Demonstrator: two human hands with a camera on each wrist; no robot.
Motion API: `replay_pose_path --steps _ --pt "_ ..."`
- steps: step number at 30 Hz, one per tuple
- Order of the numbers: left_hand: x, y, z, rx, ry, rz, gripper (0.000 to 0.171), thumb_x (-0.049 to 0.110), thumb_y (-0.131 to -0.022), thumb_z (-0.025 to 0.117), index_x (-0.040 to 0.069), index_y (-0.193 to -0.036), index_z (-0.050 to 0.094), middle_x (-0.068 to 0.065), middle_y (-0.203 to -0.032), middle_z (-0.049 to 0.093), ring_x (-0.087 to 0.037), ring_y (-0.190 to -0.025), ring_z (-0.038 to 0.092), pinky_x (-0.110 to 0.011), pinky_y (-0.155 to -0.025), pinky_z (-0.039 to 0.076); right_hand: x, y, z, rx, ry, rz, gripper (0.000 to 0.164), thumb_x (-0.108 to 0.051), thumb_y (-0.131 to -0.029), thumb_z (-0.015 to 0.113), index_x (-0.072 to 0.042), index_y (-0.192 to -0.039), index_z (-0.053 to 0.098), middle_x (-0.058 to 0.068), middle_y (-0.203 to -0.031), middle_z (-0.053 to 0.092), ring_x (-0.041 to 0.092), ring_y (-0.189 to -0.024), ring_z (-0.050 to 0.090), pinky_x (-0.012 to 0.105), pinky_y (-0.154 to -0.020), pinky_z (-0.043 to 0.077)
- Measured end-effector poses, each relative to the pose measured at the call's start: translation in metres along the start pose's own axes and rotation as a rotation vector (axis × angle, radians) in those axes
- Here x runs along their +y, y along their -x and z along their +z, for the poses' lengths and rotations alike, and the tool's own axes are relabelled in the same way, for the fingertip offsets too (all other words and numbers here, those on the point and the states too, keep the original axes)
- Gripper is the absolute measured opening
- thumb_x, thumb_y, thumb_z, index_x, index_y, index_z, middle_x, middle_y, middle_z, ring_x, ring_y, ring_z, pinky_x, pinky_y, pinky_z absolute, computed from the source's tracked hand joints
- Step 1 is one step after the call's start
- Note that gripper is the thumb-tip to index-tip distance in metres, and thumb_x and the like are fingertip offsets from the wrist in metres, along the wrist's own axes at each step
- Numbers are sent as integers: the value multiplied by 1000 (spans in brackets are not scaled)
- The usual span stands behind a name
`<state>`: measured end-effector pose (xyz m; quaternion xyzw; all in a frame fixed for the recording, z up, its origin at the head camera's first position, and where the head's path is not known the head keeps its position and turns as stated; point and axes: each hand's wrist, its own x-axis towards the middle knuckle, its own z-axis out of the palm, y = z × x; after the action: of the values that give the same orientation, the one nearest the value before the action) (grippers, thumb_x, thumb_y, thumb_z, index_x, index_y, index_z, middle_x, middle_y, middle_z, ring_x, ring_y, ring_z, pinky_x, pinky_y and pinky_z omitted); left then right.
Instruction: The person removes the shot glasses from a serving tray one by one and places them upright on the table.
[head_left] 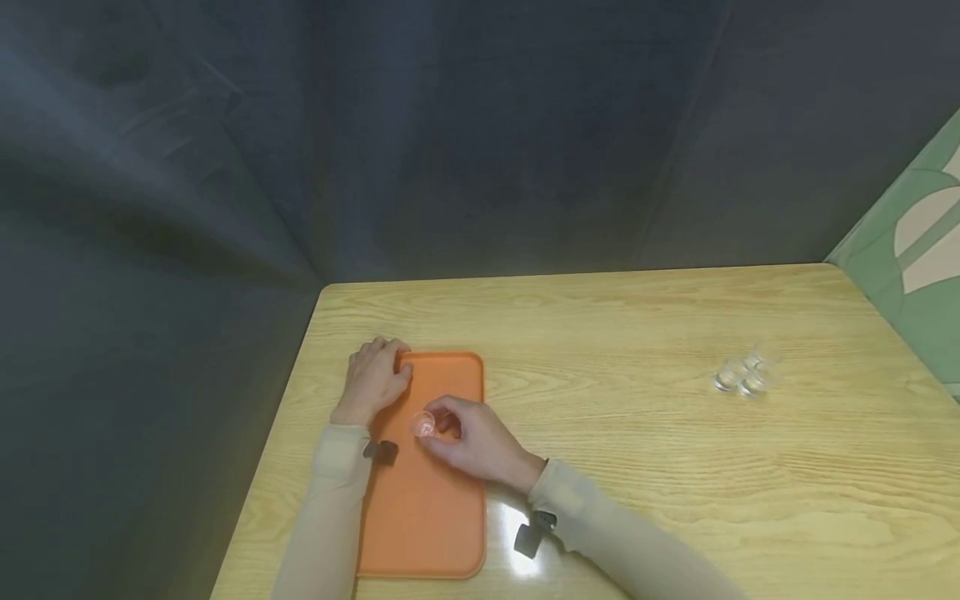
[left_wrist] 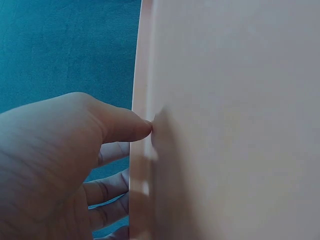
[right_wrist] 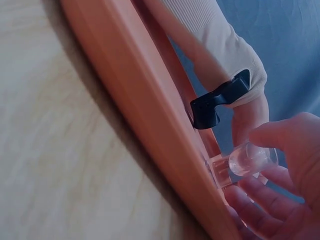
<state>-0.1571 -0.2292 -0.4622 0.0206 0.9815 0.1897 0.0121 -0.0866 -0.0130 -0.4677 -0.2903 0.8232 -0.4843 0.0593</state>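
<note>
An orange tray (head_left: 423,533) lies on the left part of the table. My left hand (head_left: 372,382) holds its far left side, with the thumb (left_wrist: 127,125) on the inner side of the rim and the fingers outside it. A small clear glass (head_left: 424,424) is over the middle of the tray. My right hand (head_left: 480,437) grips that glass from the right, thumb and fingers curled around it. In the right wrist view the glass (right_wrist: 250,160) has a round bowl on a thick clear base, which appears to meet the tray.
Several more small clear glasses (head_left: 742,379) stand close together on the right side of the wooden table (head_left: 622,417). Dark fabric (head_left: 510,142) rises behind the table and along its left side. A green patterned surface (head_left: 918,250) lies beyond the right edge.
</note>
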Motion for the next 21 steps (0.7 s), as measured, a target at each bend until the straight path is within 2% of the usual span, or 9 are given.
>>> replay_pose_path --steps 7,15,21 --pt "0 0 0 4 2 6 37 26 -103 64 7 -135 67 -18 -129 65 -40 -124 58 -56 -109 42 0 -1 -1 1 -10 -7 29 -23 -94 79 -10 -120 74 -1 -99 77 16 -91 73 30 -80 59" --pt "0 0 0 2 0 5 37 26 -103 64 7 -135 66 -18 -130 65 -40 -124 57 -57 -110 41 -1 -1 -2 -5 -6 7 30 -24 -93 81 -10 -118 75 -3 -97 77 15 -89 72 24 -77 56" --pt "0 1 0 7 1 13 37 26 -102 64 7 -134 67 -19 -128 65 -40 -123 58 -57 -109 42 1 0 -2 3 -9 2 28 -24 -92 82 -11 -116 76 -3 -96 77 16 -87 72 27 -77 57"
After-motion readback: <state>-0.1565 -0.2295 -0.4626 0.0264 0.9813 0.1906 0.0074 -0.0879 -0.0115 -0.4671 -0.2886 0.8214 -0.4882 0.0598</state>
